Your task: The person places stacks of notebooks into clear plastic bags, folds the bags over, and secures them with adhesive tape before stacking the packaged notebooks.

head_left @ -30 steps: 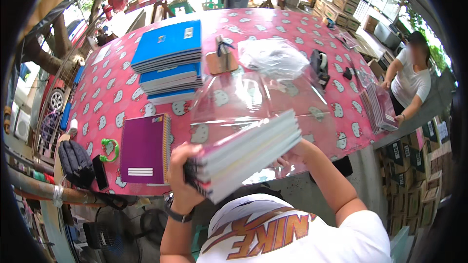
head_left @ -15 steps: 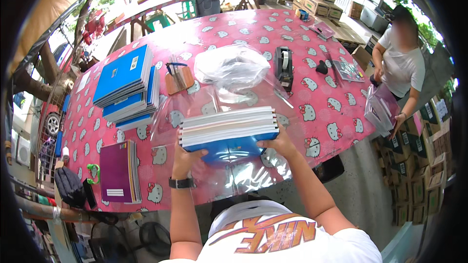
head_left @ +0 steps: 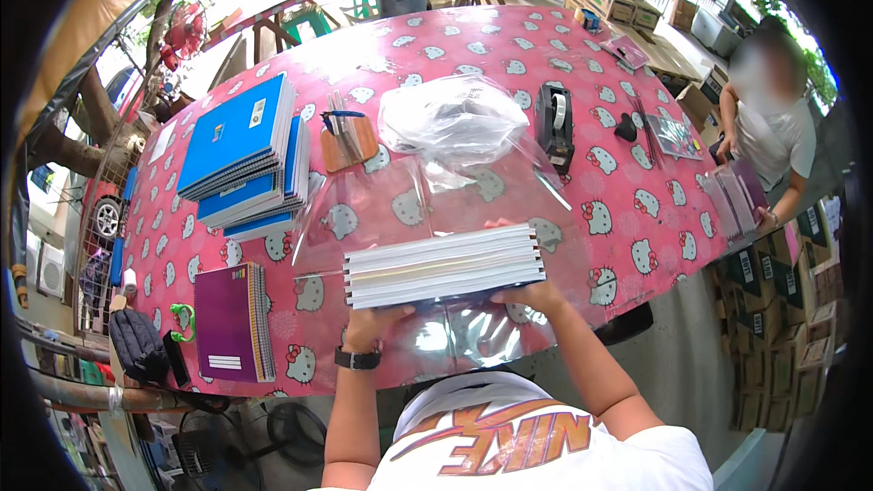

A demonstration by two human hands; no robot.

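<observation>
A stack of notebooks (head_left: 444, 265) stands on edge in front of me, its white page edges and spiral-bound ends facing up. My left hand (head_left: 378, 322) grips its near left end, thumb along the near side. At the near right end my right hand (head_left: 531, 297) clasps the stack, with fingertips showing past its far side. Only a dark strip of the near cover shows. Clear plastic film (head_left: 482, 332) lies under and around the stack. Beyond it sits a crumpled heap of clear plastic bags (head_left: 453, 118).
Blue notebooks (head_left: 238, 136) are piled at the left, with a purple notebook pile (head_left: 227, 323) nearer me. A wooden pen holder (head_left: 349, 145) and a black tape dispenser (head_left: 555, 127) stand farther back. At the right edge another person (head_left: 773, 136) handles wrapped notebooks (head_left: 735, 195).
The notebook stack has tipped, so its blue front cover is mostly hidden and the page edges face up more. Both my hands have kept hold. The view has shifted slightly.
</observation>
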